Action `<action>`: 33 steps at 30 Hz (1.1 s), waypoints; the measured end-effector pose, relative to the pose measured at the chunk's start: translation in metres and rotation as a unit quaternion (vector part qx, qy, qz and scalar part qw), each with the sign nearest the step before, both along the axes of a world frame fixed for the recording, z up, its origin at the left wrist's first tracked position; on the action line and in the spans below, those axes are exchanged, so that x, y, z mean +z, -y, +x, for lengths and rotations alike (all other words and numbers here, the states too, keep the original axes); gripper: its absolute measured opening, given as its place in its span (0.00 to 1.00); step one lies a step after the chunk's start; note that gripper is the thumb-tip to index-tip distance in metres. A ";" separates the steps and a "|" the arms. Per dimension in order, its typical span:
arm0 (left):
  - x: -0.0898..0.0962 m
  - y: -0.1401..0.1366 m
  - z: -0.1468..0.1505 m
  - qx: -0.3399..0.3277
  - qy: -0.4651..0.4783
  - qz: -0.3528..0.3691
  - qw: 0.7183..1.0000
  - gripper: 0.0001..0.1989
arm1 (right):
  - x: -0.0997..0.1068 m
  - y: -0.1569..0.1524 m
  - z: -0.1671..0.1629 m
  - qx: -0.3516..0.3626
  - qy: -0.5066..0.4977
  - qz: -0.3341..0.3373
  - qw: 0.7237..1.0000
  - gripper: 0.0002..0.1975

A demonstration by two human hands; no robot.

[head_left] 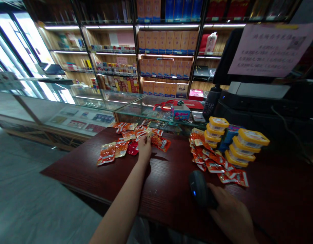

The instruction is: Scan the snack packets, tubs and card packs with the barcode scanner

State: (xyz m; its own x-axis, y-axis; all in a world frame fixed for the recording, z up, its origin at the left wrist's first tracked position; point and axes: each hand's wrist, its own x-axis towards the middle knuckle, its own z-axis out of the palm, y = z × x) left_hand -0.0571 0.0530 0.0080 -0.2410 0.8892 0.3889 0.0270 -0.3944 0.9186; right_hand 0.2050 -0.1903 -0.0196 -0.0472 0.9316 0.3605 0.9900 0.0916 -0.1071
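Glossy foil-like packets, smooth plastic scanner, shiny wood-look tabletop

It is a shop here: lit far shelves with boxed goods, left glass showcase, near handheld scanner.

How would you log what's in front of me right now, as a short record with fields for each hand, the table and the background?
Left hand: holds an orange packet
Right hand: holds a black scanner showing a blue light
Left packets: spread on the dark red table
Right packets: heaped beside yellow tubs
Tubs: two stacks
Screen: pink notice across its front
Background: lit shelves with boxed goods
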 end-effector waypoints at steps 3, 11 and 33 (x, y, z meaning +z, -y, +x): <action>-0.001 0.005 0.009 -0.112 0.053 -0.045 0.991 0.07 | -0.002 -0.001 0.005 0.014 0.000 -0.015 1.000 0.20; 0.009 0.018 0.017 -0.245 0.067 -0.046 0.966 0.07 | -0.002 -0.002 0.007 0.012 0.000 -0.015 1.000 0.19; 0.000 0.024 0.014 -0.294 0.025 -0.108 0.949 0.30 | 0.086 -0.013 -0.045 0.090 -0.440 -0.159 0.879 0.20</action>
